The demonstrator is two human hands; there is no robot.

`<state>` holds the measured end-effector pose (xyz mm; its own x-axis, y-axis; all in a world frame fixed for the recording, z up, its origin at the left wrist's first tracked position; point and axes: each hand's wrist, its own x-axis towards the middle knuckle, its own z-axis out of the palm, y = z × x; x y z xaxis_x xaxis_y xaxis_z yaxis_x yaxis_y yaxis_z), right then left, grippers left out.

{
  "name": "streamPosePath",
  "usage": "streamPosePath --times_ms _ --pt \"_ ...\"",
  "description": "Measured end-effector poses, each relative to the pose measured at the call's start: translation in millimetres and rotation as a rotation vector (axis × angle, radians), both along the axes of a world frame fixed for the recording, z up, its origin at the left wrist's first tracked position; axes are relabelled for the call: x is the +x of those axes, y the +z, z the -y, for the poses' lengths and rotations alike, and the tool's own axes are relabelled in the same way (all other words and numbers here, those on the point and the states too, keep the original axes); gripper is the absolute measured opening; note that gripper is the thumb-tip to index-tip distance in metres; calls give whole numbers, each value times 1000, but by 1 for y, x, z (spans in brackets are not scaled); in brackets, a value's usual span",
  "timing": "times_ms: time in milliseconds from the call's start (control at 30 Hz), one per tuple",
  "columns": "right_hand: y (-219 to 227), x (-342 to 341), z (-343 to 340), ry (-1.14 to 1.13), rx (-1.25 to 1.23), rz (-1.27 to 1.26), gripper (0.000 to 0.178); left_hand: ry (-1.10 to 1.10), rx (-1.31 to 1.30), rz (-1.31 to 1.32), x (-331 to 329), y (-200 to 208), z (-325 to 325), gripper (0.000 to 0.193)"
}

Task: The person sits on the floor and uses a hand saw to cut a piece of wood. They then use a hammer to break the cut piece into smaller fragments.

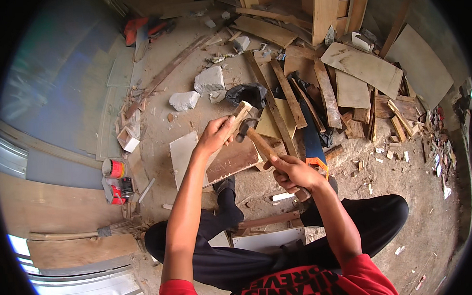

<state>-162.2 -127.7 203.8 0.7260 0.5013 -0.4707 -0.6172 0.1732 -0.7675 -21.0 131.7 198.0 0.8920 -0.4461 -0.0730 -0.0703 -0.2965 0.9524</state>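
Observation:
My left hand [215, 134] is closed round a short strip of wood [241, 112], its pale end pointing up and away from me. In my right hand [293, 173] is a hammer [262, 141], gripped low on its wooden handle. The dark hammer head lies right beside the wood strip, close to my left fingers; whether they touch I cannot tell. Below both hands is a brown board [231, 163] with a pale panel [183, 157] on its left. A saw [316, 163] with an orange handle lies just beyond my right hand.
Scrap planks and boards [327, 92] are heaped at the far right. White rubble blocks [209, 80] and a black bag [244, 93] lie ahead. Tins [113, 168] stand at the left, near a broom [109, 230]. A low white-sided wooden box [270, 240] sits between my legs.

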Motion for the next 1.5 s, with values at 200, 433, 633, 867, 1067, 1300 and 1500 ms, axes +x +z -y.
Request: streamPosePath --times_ms 200,433,633,867,1067,1300,1500 --pt "22 -18 11 114 16 61 47 -110 142 114 -14 43 2 42" --pt "22 -26 24 139 -8 88 50 -228 186 211 -8 55 10 42" --pt "23 -27 30 104 14 91 51 -210 244 274 -9 63 26 47" --pt "19 -26 37 35 153 114 44 -158 327 246 0 49 1 67" --pt "20 -26 57 10 283 96 36 -27 690 352 11 36 -48 75" --pt "28 -40 61 65 275 -3 40 -13 687 616 13 34 -60 78" --pt "48 -38 71 -14 40 119 44 -56 607 620 14 43 -41 81"
